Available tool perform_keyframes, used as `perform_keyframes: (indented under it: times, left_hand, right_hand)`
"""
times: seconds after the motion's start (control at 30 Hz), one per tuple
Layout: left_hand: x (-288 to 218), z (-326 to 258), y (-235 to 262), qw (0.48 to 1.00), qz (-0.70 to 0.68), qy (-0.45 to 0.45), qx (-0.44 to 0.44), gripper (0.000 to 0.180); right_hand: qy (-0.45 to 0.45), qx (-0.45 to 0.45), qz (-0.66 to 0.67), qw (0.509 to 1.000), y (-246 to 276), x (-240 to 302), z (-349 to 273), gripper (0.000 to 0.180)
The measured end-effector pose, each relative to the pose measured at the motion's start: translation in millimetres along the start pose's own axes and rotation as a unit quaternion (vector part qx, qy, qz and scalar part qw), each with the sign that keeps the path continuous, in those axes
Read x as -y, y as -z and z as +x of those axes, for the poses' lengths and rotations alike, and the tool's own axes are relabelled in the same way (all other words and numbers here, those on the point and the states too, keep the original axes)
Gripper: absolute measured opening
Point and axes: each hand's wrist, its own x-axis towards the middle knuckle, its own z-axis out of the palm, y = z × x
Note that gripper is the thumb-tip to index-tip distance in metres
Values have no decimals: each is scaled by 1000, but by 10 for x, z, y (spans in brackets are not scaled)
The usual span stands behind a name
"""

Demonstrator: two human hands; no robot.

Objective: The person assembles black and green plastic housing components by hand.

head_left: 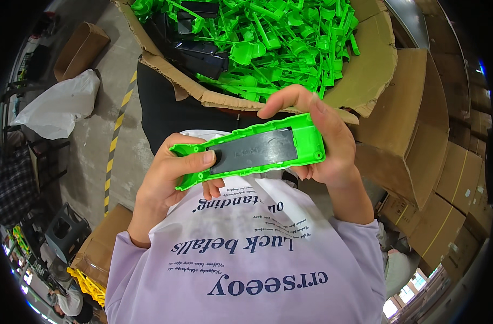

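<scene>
Between my two hands, in front of my chest, is a green plastic housing (311, 144), tilted with its right end higher. A dark grey rectangular plate (257, 153) lies inside its hollow. My left hand (168, 167) grips the narrower left end, thumb pressed on the plate's edge and fingers underneath. My right hand (332, 143) is wrapped around the wider right end, its index finger arched above the far edge and other fingertips below. Just beyond my hands stands a large open cardboard box (225, 100) heaped with green plastic parts (289, 48).
Black parts (200, 56) lie at the box's left side. Cardboard cartons (440, 216) are stacked at the right. On the floor to the left are a white plastic bag (63, 105), a brown carton (82, 51) and a yellow-black striped line (117, 135). A dark stool (65, 227) stands lower left.
</scene>
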Motion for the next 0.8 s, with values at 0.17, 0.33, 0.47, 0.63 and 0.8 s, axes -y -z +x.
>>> perform_keyframes:
  times: [0.17, 0.33, 0.47, 0.63, 0.8]
  left_hand:
    - [48, -23, 24, 999, 10, -32, 1, 13]
    - [57, -73, 1, 951, 238, -178, -86, 8]
    - [61, -105, -2, 886, 368, -269, -87, 7]
    - [56, -100, -36, 857, 400, -315, -73, 6]
    - [110, 33, -79, 889, 356, -283, -56, 5]
  right_hand:
    - [16, 24, 2, 1000, 31, -31, -54, 58]
    - [136, -22, -240, 961, -29, -22, -89, 35]
    - [157, -98, -231, 955, -193, -103, -169, 47]
    - [185, -76, -260, 945, -115, -134, -172, 36]
    - [80, -102, -197, 972, -13, -55, -188, 21]
